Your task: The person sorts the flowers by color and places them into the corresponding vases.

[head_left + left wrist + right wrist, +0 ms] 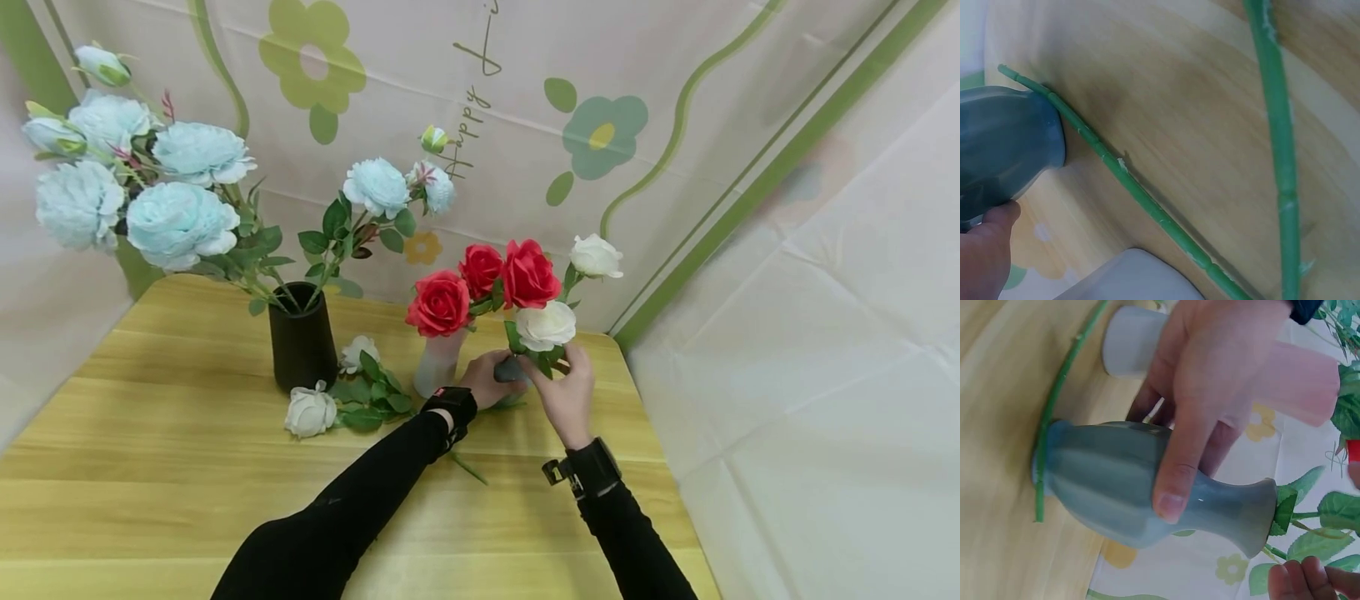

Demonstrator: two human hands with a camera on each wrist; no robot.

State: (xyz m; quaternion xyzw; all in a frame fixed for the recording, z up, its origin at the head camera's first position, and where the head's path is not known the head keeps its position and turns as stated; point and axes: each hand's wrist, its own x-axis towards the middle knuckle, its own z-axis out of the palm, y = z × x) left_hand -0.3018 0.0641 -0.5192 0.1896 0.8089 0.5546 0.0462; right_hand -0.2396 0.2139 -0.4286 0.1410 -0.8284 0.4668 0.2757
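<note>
My left hand grips a blue-grey ceramic vase round its body, thumb along the side. The vase stands upright on the table. Leafy green stems come out of its mouth, with an open white rose and a second white rose above. My right hand is just over the vase mouth, its thumb and fingers curled round the leafy stem below the lower white rose. In the left wrist view a cut green stem lies against the vase foot.
Left of the blue-grey vase, a pink-and-white vase holds red roses. Further left, a black vase holds light-blue flowers. Loose white roses with leaves lie on the wooden table. A printed curtain hangs behind.
</note>
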